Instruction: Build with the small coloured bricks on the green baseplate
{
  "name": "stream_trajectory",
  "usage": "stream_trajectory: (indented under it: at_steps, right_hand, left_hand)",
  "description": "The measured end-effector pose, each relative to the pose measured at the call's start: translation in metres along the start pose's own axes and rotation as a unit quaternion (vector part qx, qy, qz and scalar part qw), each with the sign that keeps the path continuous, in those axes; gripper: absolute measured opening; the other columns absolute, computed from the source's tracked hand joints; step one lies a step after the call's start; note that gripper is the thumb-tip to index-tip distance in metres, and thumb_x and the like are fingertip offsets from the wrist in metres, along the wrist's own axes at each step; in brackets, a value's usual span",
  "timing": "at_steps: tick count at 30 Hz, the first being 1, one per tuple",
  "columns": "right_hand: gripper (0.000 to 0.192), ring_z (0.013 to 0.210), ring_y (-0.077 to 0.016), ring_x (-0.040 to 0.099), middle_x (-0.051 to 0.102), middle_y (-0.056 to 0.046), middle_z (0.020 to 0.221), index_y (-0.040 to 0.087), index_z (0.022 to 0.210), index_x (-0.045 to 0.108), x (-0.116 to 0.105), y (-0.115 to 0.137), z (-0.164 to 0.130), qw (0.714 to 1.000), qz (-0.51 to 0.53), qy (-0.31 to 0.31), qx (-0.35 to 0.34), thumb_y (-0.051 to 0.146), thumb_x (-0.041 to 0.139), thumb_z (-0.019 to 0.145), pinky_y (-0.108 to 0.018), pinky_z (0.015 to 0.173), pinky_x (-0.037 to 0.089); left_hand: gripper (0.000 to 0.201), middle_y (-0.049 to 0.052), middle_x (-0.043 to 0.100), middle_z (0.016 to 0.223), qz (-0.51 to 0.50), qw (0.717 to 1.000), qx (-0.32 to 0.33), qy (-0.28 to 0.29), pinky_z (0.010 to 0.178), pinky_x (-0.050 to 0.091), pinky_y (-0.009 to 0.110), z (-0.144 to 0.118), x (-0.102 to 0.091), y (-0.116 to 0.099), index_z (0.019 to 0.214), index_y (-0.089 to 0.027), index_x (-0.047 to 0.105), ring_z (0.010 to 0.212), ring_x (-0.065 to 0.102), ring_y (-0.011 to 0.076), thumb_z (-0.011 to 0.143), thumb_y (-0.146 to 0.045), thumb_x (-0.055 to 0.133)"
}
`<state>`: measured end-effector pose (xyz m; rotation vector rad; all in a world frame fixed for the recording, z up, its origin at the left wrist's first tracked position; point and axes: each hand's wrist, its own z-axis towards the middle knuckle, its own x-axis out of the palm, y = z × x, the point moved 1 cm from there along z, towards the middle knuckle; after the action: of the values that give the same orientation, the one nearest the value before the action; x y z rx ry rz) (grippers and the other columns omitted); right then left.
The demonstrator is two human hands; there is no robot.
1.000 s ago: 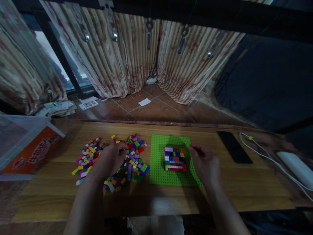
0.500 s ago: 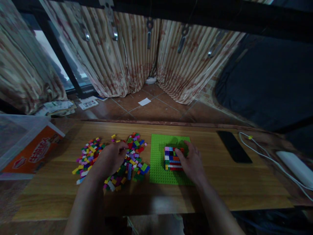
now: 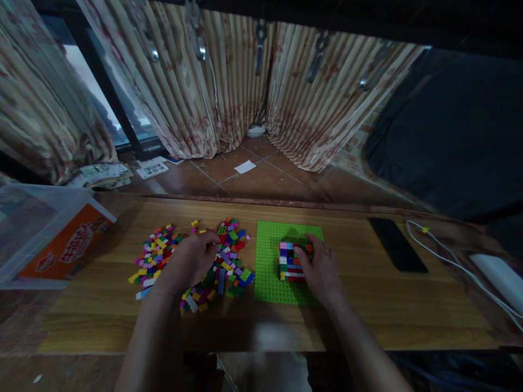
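Observation:
My left hand [image 3: 196, 255] is over the loose pile of colourful toy bricks [image 3: 235, 267], its fingers bent and drawn together. Whatever they may pinch is too small and dark to make out. A red brick with a green-marked piece [image 3: 222, 231] lies just beyond its fingertips. My right hand [image 3: 322, 267] grips a low block of joined toy bricks [image 3: 286, 264], the thumb on its top and the fingers around its far right side. This block, with rows of several colours, sits on a green studded baseplate [image 3: 267, 283]. My palm hides its right part.
More loose bricks [image 3: 157, 250] lie left of my left forearm. A clear plastic box [image 3: 53, 234] with an orange label stands at the table's left end. To the right are a black phone-like slab [image 3: 398, 245], a white cable [image 3: 445, 253] and a white device [image 3: 496, 277].
The whole view has shifted slightly, so things appear a little farther right and higher. My left fingertips have moved slightly among the bricks. My right hand keeps its hold on the block.

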<state>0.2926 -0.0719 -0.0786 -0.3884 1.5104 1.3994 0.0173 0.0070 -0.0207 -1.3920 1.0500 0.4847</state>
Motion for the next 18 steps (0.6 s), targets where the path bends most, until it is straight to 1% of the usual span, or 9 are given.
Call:
stream_trajectory:
  at_steps: [5,8,11,13,15,17,18]
  right_hand:
    - [0.061,0.111,-0.0347,0.055,0.063,-0.020,0.120,0.012,0.127,0.056,0.000,-0.002,0.001,1.000,0.026,-0.011,-0.010,0.057,0.047,0.086,-0.055,0.097,0.041]
    - [0.061,0.114,-0.0335,0.056,0.062,-0.020,0.123,0.012,0.126,0.056,-0.007,-0.005,0.005,0.995,0.088,-0.038,-0.003,0.058,0.048,0.087,-0.053,0.099,0.042]
    - [0.053,0.113,-0.0307,0.059,0.064,-0.018,0.121,0.013,0.123,0.058,-0.016,-0.005,0.007,0.985,0.154,-0.075,0.006,0.054,0.047,0.090,-0.051,0.098,0.044]
    - [0.046,0.108,-0.0285,0.060,0.065,-0.015,0.118,0.016,0.119,0.060,-0.021,0.000,0.006,0.979,0.185,-0.084,0.000,0.051,0.049,0.091,-0.050,0.096,0.046]
    - [0.037,0.106,-0.0260,0.061,0.066,-0.012,0.115,0.020,0.115,0.063,-0.025,0.008,0.001,0.973,0.215,-0.081,-0.024,0.047,0.052,0.091,-0.048,0.094,0.047]
    - [0.028,0.107,-0.0237,0.060,0.066,-0.009,0.114,0.024,0.110,0.065,-0.026,0.019,-0.005,0.965,0.245,-0.068,-0.069,0.041,0.055,0.091,-0.044,0.095,0.048]
    - [0.024,0.108,-0.0228,0.060,0.065,-0.008,0.114,0.025,0.108,0.066,-0.027,0.025,-0.009,0.960,0.258,-0.058,-0.095,0.039,0.056,0.091,-0.042,0.095,0.048]
  left_hand:
    - [0.027,0.006,0.072,0.080,-0.019,0.999,0.031,-0.024,0.072,0.046,0.033,0.003,0.004,0.006,0.089,-0.019,0.070,0.075,0.065,0.0225,0.084,-0.024,0.045]
    - [0.025,0.007,0.072,0.080,-0.073,0.995,0.044,-0.044,0.071,0.047,0.035,0.005,0.008,0.007,0.091,-0.018,0.071,0.073,0.065,0.0228,0.085,-0.024,0.047]
    - [0.024,0.007,0.071,0.084,-0.143,0.986,0.070,-0.053,0.069,0.046,0.034,0.005,0.014,-0.003,0.095,-0.017,0.070,0.073,0.063,0.0206,0.085,-0.025,0.050]
    - [0.023,0.005,0.069,0.082,-0.194,0.977,0.080,-0.030,0.064,0.045,0.030,0.003,0.020,-0.016,0.097,-0.017,0.070,0.070,0.060,0.0177,0.087,-0.027,0.050]
    - [0.024,0.002,0.066,0.077,-0.252,0.964,0.080,0.010,0.058,0.041,0.027,0.002,0.029,-0.033,0.098,-0.018,0.069,0.064,0.056,0.0145,0.088,-0.030,0.051]
    - [0.022,0.000,0.063,0.074,-0.330,0.940,0.079,0.046,0.057,0.040,0.024,0.001,0.039,-0.050,0.094,-0.017,0.068,0.062,0.053,0.0119,0.088,-0.033,0.053]
    - [0.022,0.000,0.063,0.073,-0.375,0.922,0.073,0.062,0.057,0.040,0.023,0.001,0.044,-0.057,0.092,-0.017,0.067,0.060,0.052,0.0110,0.087,-0.034,0.054]
